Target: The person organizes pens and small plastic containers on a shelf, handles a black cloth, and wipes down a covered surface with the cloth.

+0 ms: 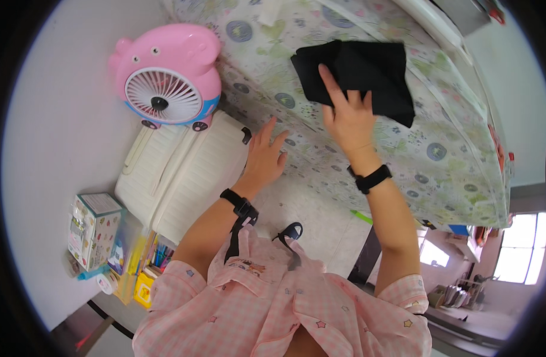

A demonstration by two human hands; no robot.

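A folded black cloth (pixel 384 76) lies over the floral-patterned cover (pixel 433 178) ahead of me on the right. My right hand (pixel 351 120) is at its near edge, with the index finger stretched across the top. The tips of other fingers disappear into the cloth, which appears gripped between them. Lower and to the left, my left hand (pixel 266 154) is empty with its fingers apart. It hovers beside the black-cornered end of a cream ribbed suitcase (pixel 206 165), nearest to that corner. Both wrists wear black straps.
A pink pig-shaped fan (pixel 170 53) stands on the suitcase against the wall (pixel 45 134). At left, a patterned box (pixel 94 232) and a yellow pack (pixel 143 290) sit among pens and small items. A slippered foot (pixel 293 230) shows on the pale floor (pixel 331 214).
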